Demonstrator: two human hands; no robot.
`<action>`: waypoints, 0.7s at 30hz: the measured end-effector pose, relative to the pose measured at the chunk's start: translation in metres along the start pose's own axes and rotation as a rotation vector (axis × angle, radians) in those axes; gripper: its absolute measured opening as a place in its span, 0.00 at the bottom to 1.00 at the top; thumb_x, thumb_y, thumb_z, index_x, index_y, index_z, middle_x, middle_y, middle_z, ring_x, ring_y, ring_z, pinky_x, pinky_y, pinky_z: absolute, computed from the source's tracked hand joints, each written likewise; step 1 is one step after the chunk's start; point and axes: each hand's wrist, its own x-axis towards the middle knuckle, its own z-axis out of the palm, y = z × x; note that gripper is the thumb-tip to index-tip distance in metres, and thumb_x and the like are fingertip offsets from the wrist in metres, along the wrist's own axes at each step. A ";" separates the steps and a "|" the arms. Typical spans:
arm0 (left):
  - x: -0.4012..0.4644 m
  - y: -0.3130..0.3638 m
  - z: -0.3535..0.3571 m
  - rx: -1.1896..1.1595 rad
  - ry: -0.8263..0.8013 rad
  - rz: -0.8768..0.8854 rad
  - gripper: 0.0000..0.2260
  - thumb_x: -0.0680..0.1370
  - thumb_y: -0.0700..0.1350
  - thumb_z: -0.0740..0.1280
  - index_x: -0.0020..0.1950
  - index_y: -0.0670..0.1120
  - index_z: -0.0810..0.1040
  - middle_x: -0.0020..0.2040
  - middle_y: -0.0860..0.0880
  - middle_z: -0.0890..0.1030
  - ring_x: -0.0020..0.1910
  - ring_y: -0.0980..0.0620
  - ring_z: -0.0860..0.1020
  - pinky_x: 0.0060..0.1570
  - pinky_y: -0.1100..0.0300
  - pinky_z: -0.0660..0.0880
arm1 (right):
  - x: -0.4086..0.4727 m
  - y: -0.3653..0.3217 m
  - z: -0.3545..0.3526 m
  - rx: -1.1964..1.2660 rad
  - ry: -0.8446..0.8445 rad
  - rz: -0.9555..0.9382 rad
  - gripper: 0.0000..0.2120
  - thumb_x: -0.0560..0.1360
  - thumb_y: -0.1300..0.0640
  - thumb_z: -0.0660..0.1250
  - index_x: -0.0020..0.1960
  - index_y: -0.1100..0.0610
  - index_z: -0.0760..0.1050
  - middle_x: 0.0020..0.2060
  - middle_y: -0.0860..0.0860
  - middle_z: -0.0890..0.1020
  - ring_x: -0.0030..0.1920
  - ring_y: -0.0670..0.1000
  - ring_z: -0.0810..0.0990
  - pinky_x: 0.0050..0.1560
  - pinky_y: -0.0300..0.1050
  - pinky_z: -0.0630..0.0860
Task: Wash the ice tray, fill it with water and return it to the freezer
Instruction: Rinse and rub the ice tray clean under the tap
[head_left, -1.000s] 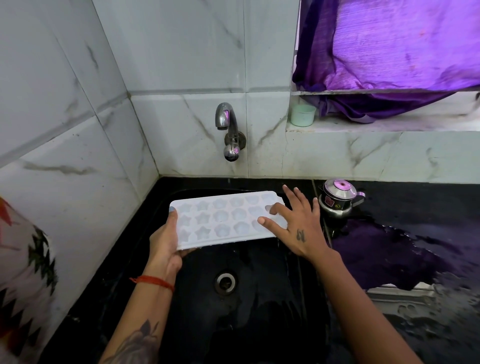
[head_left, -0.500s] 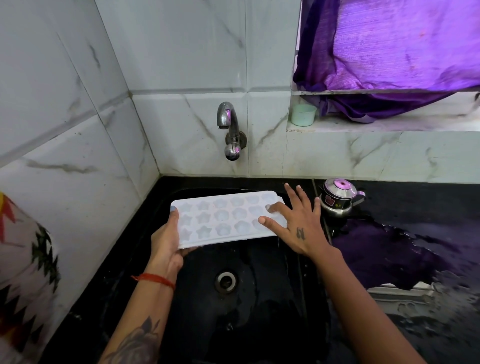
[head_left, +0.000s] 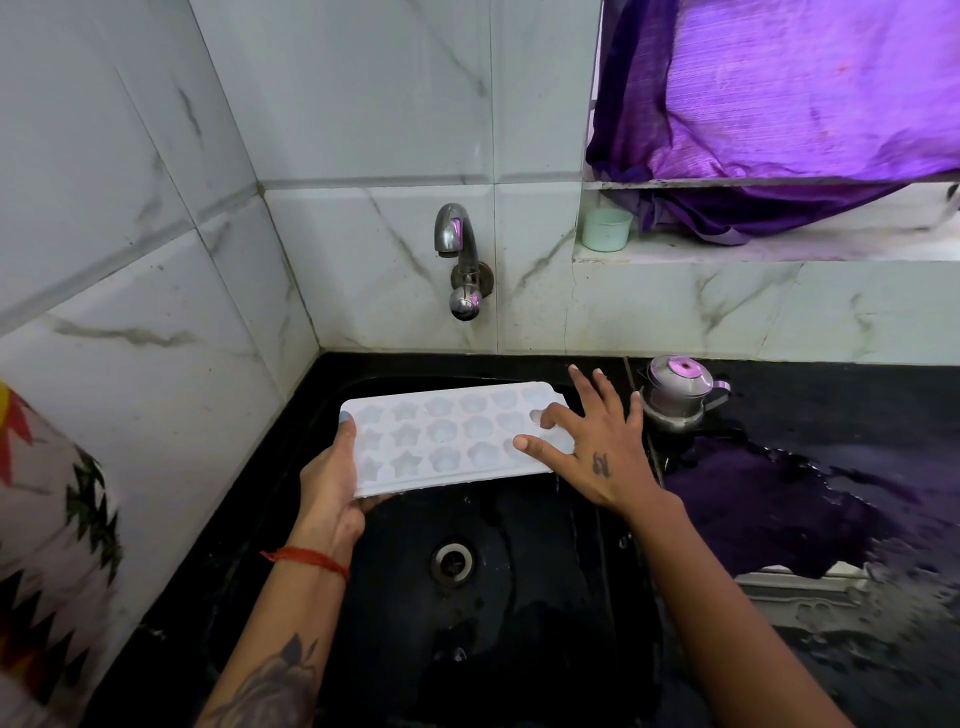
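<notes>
Ice tray (head_left: 447, 439) lies long-axis left to right over the sink (head_left: 519, 597), below the tap (head_left: 460, 249); left hand (head_left: 332, 483) grips its left end, right hand (head_left: 592, 447) rests flat, fingers spread, on its right end.

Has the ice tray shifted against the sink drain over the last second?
No. The ice tray stays above the drain, below the tap.

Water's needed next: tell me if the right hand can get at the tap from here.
Probably yes: the right hand rests open on the ice tray, holding nothing, and only open air shows between it and the tap above.
</notes>
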 end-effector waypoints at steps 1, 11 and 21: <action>0.001 0.000 0.000 0.002 0.000 0.002 0.16 0.78 0.55 0.65 0.53 0.43 0.77 0.42 0.46 0.81 0.38 0.48 0.81 0.23 0.58 0.78 | 0.000 0.000 0.000 -0.012 0.007 0.001 0.43 0.58 0.17 0.37 0.51 0.42 0.75 0.77 0.52 0.53 0.77 0.54 0.43 0.72 0.64 0.36; 0.001 -0.003 0.000 -0.001 -0.005 0.016 0.14 0.78 0.55 0.65 0.49 0.44 0.77 0.41 0.46 0.81 0.38 0.48 0.80 0.32 0.52 0.79 | -0.001 0.000 -0.001 0.005 -0.015 0.015 0.42 0.58 0.17 0.39 0.55 0.39 0.74 0.77 0.51 0.50 0.77 0.53 0.41 0.72 0.64 0.35; -0.001 -0.004 0.000 -0.005 -0.015 0.016 0.14 0.78 0.55 0.65 0.45 0.45 0.77 0.42 0.46 0.81 0.38 0.47 0.80 0.22 0.57 0.77 | -0.002 0.002 -0.003 0.096 -0.053 0.018 0.35 0.60 0.21 0.49 0.54 0.40 0.76 0.77 0.50 0.51 0.77 0.51 0.41 0.72 0.64 0.36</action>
